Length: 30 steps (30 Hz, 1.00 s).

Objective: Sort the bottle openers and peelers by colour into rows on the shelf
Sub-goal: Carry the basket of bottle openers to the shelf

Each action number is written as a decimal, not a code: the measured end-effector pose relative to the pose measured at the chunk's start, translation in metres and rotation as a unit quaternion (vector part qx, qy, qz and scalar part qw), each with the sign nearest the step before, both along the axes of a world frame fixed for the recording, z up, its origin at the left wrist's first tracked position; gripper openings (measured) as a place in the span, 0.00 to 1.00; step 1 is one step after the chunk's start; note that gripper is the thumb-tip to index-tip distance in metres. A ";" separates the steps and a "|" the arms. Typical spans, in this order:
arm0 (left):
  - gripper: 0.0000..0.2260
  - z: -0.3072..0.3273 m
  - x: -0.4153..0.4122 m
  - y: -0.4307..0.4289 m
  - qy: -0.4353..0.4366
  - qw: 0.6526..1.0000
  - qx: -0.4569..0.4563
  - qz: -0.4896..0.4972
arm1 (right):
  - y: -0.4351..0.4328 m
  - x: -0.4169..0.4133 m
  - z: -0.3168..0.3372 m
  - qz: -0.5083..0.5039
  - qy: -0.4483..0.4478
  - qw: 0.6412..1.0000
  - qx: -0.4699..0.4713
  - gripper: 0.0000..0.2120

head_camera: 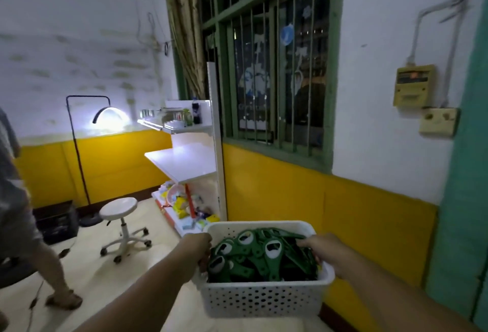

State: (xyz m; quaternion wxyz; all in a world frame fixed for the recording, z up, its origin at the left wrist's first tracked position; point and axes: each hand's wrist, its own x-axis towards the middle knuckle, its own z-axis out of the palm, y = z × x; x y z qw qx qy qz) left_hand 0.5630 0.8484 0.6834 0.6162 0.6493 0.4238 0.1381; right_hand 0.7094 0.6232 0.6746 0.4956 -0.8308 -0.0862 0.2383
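Gripping the white perforated basket (264, 297) rims: left hand (202, 248), right hand (320, 251), both closed; green bottle openers (266, 255) heaped, handles mostly toward camera.

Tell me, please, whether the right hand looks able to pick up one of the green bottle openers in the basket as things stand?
Probably yes. The right hand already rests at the basket's right rim, fingers over the green bottle openers, which lie uncovered on top. The left hand holds the other rim, so the basket looks supported.
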 end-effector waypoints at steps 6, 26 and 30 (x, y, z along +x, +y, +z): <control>0.11 0.005 0.051 0.090 0.021 0.998 0.040 0.040 | 0.114 0.074 -0.003 0.042 0.014 0.999 0.023 0.21; 0.10 -0.008 0.103 0.500 -0.012 0.990 0.001 0.141 | 0.541 0.155 0.007 0.110 -0.005 0.993 0.045 0.14; 0.10 -0.006 0.121 0.581 -0.020 0.989 0.017 0.145 | 0.619 0.169 0.007 0.053 0.017 0.995 0.085 0.18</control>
